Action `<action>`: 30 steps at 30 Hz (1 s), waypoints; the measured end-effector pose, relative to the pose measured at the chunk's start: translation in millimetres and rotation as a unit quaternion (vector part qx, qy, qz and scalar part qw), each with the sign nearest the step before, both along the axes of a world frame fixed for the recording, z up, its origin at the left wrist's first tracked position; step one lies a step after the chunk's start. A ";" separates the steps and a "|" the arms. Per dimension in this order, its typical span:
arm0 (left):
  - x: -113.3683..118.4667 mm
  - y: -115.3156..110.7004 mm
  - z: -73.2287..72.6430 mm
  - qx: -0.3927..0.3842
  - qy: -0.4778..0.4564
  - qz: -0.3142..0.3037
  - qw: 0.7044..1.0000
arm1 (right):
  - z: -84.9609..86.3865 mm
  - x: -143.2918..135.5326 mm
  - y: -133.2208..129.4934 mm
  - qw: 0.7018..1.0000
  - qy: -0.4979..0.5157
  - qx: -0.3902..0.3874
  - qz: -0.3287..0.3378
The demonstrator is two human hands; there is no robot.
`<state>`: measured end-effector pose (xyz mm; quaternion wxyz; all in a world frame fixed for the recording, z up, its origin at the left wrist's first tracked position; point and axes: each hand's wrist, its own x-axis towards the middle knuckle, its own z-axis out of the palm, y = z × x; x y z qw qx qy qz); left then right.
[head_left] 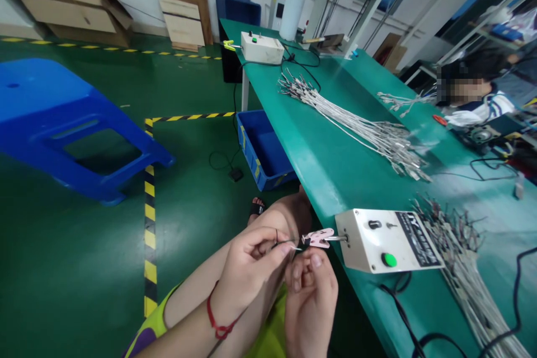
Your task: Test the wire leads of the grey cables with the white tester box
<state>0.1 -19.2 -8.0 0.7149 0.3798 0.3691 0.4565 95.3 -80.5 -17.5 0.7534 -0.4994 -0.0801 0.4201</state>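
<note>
My left hand (251,260), with a red cord bracelet (218,321) at its wrist, is closed in a pinch on a thin wire (297,248). A short pale end of the wire sticks out past the thumb towards the right, and a dark strand shows between the fingers. Close by on the right, my right hand (312,279) has its fingers curled in beside the thumb; whatever is between them, if anything, is hidden. Just above its fingertips is a pink clip (319,238) on a metal shaft, which comes out of a white control box (388,240) with a green button.
Bundles of white cables (356,123) lie on the green table (310,162), more cables (470,274) beside the box. A second white box (262,47) stands at the far end. A blue bin (251,159) and blue stool (54,100) are on the floor. A person sits across the table.
</note>
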 end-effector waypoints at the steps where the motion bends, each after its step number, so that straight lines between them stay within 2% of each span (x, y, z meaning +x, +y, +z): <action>1: 0.3 1.2 -0.3 -0.008 -0.010 0.005 1.000 | -2.1 1.3 1.1 1.000 -0.002 0.000 -0.005; 8: 4.5 5.9 -0.8 -0.029 -0.036 -0.003 0.999 | -12.1 9.6 5.8 0.998 -0.044 0.029 -0.038; 13: 9.9 11.1 0.5 -0.029 -0.051 -0.006 0.998 | -11.8 13.0 9.1 0.999 0.015 0.046 0.001; 22: 11.0 11.9 -1.6 -0.031 -0.033 -0.041 0.998 | -13.0 17.2 16.3 0.996 0.064 0.058 -0.018; 26: 11.5 13.1 -0.4 -0.030 -0.037 -0.040 0.998 | -15.8 18.4 16.1 0.998 0.034 0.052 -0.029; 30: 10.5 13.7 4.4 0.005 0.016 -0.047 0.999 | -17.5 19.6 15.3 0.998 0.008 0.048 -0.036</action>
